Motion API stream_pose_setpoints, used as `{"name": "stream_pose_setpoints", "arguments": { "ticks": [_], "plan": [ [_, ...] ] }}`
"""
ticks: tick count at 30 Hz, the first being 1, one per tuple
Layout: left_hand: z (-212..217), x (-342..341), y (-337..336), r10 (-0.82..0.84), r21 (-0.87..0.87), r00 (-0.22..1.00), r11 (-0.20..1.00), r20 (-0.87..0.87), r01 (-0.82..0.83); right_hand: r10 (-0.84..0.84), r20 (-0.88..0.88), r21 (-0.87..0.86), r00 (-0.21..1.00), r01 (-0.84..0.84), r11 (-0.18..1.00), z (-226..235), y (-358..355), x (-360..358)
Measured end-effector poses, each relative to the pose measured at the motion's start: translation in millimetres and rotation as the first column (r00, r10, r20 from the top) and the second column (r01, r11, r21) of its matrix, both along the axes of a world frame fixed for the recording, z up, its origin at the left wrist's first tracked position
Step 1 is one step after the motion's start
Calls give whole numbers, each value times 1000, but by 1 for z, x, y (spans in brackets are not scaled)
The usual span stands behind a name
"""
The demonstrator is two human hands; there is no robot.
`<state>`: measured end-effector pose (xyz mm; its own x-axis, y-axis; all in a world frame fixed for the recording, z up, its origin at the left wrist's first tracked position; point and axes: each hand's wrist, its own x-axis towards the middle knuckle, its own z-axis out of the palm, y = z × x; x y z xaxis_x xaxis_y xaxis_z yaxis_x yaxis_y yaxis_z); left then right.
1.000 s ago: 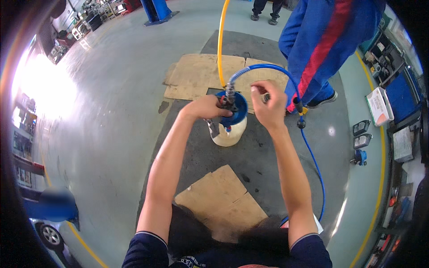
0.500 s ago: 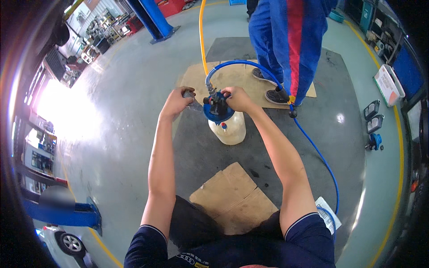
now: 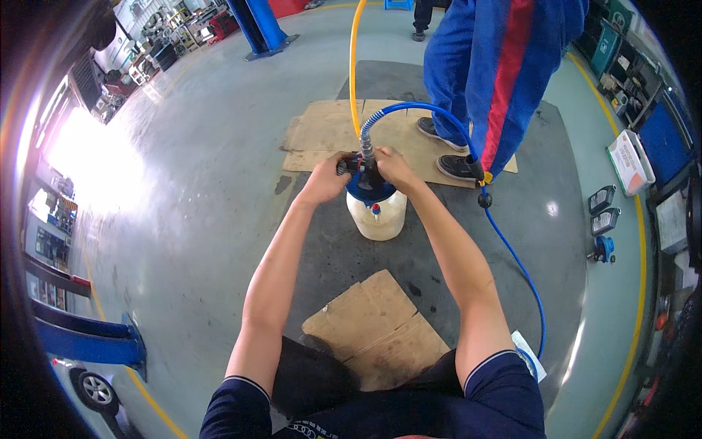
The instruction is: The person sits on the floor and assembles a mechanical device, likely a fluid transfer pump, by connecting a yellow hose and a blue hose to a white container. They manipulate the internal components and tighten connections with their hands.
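A whitish plastic tank [image 3: 377, 223] with a blue lid [image 3: 363, 196] stands on the dark mat in front of me. Black valve fittings [image 3: 371, 175] and a metal hose coupling [image 3: 366, 146] rise from the lid. My left hand [image 3: 327, 179] is closed around a small dark grey cylinder [image 3: 342, 167] against the left side of the fittings. On the other side my right hand [image 3: 395, 168] curls over the fittings, its fingertips partly hidden. From the top of the coupling, a blue hose [image 3: 424, 106] arcs right. A yellow hose [image 3: 354, 66] runs upward behind it.
A person in blue trousers with a red stripe [image 3: 504, 80] stands just beyond the tank on flat cardboard [image 3: 314, 139]. More cardboard [image 3: 376, 322] lies before my knees. Dark bottles [image 3: 604, 220] and a white box [image 3: 630, 164] are at the right. A blue post [image 3: 256, 29] stands far left.
My left hand has moved right, bringing the grey piece from beside the lid to the fittings. My right hand stays at the fittings. The view has shifted slightly.
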<state>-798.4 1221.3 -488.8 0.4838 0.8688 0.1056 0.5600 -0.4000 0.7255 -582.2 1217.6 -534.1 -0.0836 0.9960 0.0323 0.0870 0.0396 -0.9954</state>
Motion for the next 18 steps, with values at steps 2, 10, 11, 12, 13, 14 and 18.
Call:
{"name": "stream_pose_setpoints", "arguments": {
  "ticks": [2, 10, 11, 12, 13, 14, 18],
  "plan": [
    [6, 1, 0, -4, -29, 1000, 1000, 10, 4, -8, 28, 111, 1000, 5, 994, -2, 2, -1],
    [15, 7, 0, 31, -22, 999, 999, 28, -31, 7, -76, -64, 997, -12, 998, 1, 8, 2],
    [17, 9, 0, 32, -26, 999, 999, 13, -32, 3, -76, -38, 997, -6, 999, 1, 8, 5],
    [19, 13, 0, 31, -29, 1000, 999, -2, -31, 25, -69, -22, 997, -26, 999, 1, 7, 10],
    [15, 12, 0, 45, -41, 999, 998, -9, -45, 52, -61, -12, 997, -53, 999, 7, 2, 11],
    [13, 12, 0, 58, -49, 998, 997, -18, -59, 80, -54, 3, 995, -80, 997, 13, -2, 12],
    [10, 11, 6, 40, -54, 999, 998, -10, -40, 108, -49, 21, 993, -107, 994, 30, -14, 24]
  ]
}}
